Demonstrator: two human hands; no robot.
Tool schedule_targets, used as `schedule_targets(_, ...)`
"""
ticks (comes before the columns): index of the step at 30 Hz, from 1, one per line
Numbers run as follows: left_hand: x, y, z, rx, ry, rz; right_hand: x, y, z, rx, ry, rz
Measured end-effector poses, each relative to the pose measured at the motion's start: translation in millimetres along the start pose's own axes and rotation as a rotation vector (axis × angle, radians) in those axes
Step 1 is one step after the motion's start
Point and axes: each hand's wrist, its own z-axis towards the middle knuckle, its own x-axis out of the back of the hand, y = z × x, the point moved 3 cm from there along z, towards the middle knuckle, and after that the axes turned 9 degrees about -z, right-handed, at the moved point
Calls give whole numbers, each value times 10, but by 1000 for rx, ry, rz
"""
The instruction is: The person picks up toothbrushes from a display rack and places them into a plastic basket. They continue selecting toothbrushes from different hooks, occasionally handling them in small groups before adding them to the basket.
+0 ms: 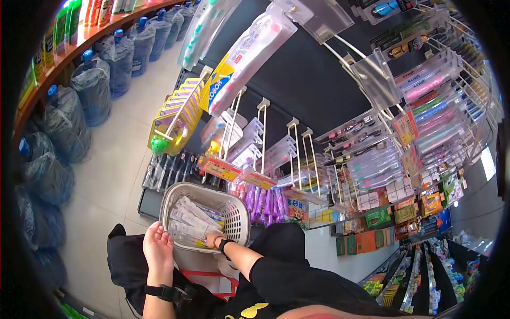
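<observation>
A pale plastic basket with slotted sides stands in front of my knees, below the hanging rack. Several long clear-and-white packages lie in it, looking like packaged toothbrushes. My right hand reaches into the near side of the basket against these packages; its fingers are mostly hidden. Beside the basket's left rim is my left hand, palm turned up, fingers loosely bent and apart, with nothing in it. A dark band is on each wrist.
Packaged toothbrushes hang on hooks above the basket, with yellow-carded packs to their left. Purple packs stand behind the basket. Wire racks extend rightward. Bagged water bottles line the left side. Something red sits below.
</observation>
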Motion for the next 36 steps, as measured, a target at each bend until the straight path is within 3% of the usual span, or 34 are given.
schedule_targets(3, 9, -16, 38, -23, 7, -3, 256, -46, -407, -116, -23, 6)
schedule_targets(8, 26, -32, 47, -14, -27, 5, 255, -47, -495, -1, 207, -60)
schedule_targets(13, 85, -23, 75, -38, -58, 15, 375, 19, -611, 177, 192, 201)
schedule_targets(15, 120, -28, 99, -44, -41, 13, 429, -22, -690, 291, 410, 315)
schedule_targets(17, 146, -33, 124, -66, -41, 12, 439, -56, -758, 306, 777, 461)
schedule_targets(19, 171, -47, 170, -56, -48, 15, 420, -45, -752, 223, 677, 540)
schedule_targets(21, 167, -61, 168, -27, -60, 69, 504, -46, -1028, 410, 940, 446)
schedule_targets(24, 193, -91, 207, -30, -45, 127, 762, -57, -1662, 399, 964, 478)
schedule_targets(27, 290, -128, 258, -148, 52, 258, 1069, -113, -2420, 539, 1270, 438)
schedule_targets(31, -24, -215, 22, -77, 179, 300, 1175, -177, -3095, 605, 1286, 343)
schedule_targets(34, -133, -262, 59, 140, -410, -41, 1066, -290, -3322, 754, 1395, 241)
schedule_targets(36, -313, -250, -139, 177, -623, -164, 977, -387, -3368, 814, 1362, 249)
